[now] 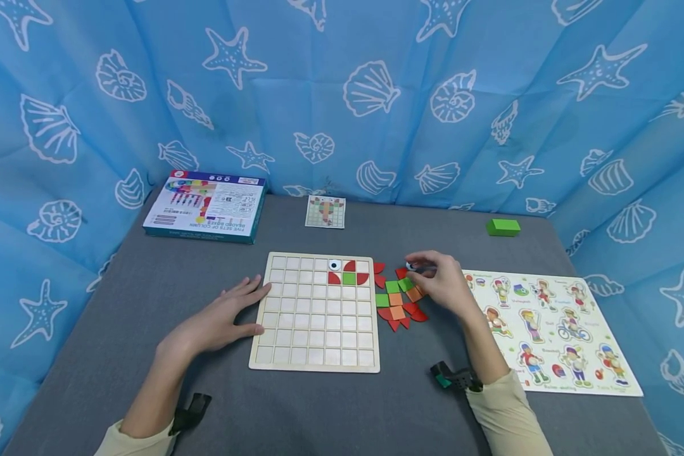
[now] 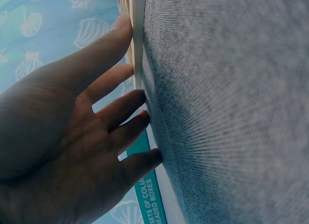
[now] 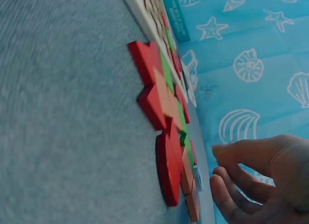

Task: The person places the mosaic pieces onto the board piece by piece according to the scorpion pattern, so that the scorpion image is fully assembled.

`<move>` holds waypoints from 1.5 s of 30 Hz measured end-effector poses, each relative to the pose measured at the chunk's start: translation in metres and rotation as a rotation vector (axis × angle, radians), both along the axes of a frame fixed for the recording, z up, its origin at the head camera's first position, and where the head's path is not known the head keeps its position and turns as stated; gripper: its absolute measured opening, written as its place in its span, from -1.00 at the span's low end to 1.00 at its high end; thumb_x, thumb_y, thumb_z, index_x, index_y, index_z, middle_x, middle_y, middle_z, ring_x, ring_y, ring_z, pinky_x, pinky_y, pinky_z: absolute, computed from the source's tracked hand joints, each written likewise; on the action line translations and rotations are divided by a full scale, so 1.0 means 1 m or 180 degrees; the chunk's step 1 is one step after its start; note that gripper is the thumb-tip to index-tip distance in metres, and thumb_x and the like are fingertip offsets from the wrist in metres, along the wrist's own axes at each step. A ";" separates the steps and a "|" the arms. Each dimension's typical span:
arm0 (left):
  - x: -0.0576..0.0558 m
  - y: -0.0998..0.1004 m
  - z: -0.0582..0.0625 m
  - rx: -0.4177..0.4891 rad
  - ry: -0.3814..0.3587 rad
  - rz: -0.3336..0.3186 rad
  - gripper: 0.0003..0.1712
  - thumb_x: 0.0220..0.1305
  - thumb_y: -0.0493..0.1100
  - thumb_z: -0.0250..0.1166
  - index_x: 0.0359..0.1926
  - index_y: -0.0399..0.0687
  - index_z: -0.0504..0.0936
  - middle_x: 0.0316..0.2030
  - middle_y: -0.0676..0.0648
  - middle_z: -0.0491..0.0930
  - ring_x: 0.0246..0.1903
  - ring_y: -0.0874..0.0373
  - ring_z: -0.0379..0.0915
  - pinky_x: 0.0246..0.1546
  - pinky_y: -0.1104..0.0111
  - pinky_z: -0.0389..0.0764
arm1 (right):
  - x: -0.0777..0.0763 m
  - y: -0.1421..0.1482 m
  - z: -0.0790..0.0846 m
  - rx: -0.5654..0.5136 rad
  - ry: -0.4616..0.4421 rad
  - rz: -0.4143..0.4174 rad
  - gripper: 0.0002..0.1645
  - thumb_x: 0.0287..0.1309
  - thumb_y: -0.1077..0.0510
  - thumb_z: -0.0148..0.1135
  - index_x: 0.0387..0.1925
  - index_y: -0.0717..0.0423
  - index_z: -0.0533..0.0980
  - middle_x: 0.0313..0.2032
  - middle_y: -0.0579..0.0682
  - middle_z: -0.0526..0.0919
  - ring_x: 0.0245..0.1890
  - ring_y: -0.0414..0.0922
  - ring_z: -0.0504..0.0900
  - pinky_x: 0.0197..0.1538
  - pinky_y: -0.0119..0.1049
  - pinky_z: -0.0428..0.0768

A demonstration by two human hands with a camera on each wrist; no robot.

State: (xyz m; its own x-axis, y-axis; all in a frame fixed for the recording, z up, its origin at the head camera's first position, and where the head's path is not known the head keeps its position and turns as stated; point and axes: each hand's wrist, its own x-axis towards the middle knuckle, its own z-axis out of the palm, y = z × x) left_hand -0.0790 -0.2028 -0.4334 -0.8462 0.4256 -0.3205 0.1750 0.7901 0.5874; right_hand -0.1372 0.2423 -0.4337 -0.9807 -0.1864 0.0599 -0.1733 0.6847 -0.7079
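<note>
The grid board (image 1: 313, 323) lies flat beside the left hand (image 1: 219, 323), whose fingers are spread, thumb and fingertips at its left edge. The right hand (image 1: 441, 282), fingers loosely bent, hovers by the coloured tiles (image 1: 396, 299) right of the board; from the head, a white eye tile (image 3: 198, 178) appears between its fingertips, but the right wrist view shows it apart from them. Farther out, only the head view shows the sports picture board (image 1: 554, 354) and green block (image 1: 504, 228).

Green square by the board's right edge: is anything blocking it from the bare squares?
Only the wooden board's rim lies between the green square and the bare squares; nothing else visible blocks it. The right hand is farther right.
</note>
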 end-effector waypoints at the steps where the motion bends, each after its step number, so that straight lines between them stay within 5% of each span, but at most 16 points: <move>1: 0.000 0.000 0.000 -0.0001 0.0001 -0.0002 0.01 0.44 0.06 0.47 0.73 0.02 0.17 0.73 -0.33 0.02 0.74 -0.41 -0.18 0.61 -0.51 -0.06 | 0.000 0.001 0.000 0.0044 -0.0030 0.0009 -0.61 0.35 0.34 0.43 0.18 0.29 0.69 0.07 0.30 0.80 0.03 0.18 0.79 -0.08 -0.52 0.69; 9: 0.002 0.001 0.001 0.0006 0.0042 0.0021 0.00 0.44 0.05 0.47 0.72 0.00 0.18 0.73 -0.33 0.03 0.73 -0.42 -0.17 0.60 -0.51 -0.05 | 0.003 0.012 -0.001 0.0253 -0.0208 0.0142 -0.63 0.31 0.36 0.42 0.14 0.27 0.72 0.09 0.30 0.80 0.04 0.17 0.78 0.03 -0.12 0.80; 16: 0.003 0.001 0.002 0.0007 0.0054 0.0041 0.00 0.44 0.03 0.47 0.72 0.00 0.19 0.73 -0.33 0.04 0.73 -0.41 -0.16 0.60 -0.51 -0.06 | 0.006 0.026 0.002 0.0297 -0.0494 0.0315 -0.64 0.29 0.33 0.43 0.11 0.29 0.73 0.03 0.27 0.82 -0.02 0.10 0.77 -0.11 -0.45 0.71; 25: 0.003 0.001 0.002 -0.0020 0.0068 0.0049 0.00 0.44 0.04 0.47 0.72 0.01 0.19 0.73 -0.33 0.04 0.73 -0.40 -0.16 0.61 -0.50 -0.05 | 0.005 0.036 0.009 0.0485 -0.0735 0.0540 -0.68 0.28 0.30 0.48 0.06 0.26 0.74 -0.07 0.17 0.80 -0.14 -0.08 0.66 -0.17 -0.45 0.64; 35: 0.002 0.001 0.001 -0.0015 0.0052 0.0045 -0.01 0.44 0.03 0.47 0.72 0.00 0.18 0.73 -0.33 0.03 0.74 -0.40 -0.17 0.61 -0.50 -0.05 | 0.010 0.040 0.012 0.0429 -0.0642 0.0477 -0.82 0.28 0.27 0.52 -0.10 0.22 0.73 -0.23 0.09 0.81 -0.24 -0.15 0.71 -0.22 -0.45 0.66; 45: 0.002 0.002 0.001 -0.0054 0.0055 0.0029 0.00 0.45 0.03 0.47 0.73 0.00 0.18 0.73 -0.33 0.03 0.74 -0.40 -0.16 0.62 -0.48 -0.04 | 0.013 0.021 0.019 0.0145 -0.0341 0.0403 -0.72 0.35 0.38 0.40 0.07 0.28 0.72 0.02 0.28 0.82 -0.03 0.15 0.86 -0.08 -0.29 0.84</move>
State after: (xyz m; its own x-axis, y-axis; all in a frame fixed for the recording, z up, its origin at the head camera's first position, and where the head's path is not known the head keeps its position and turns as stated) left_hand -0.0773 -0.2012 -0.4325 -0.8556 0.4124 -0.3128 0.1776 0.8016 0.5709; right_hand -0.1239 0.2633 -0.4142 -0.9495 -0.3089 -0.0553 -0.1853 0.6941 -0.6956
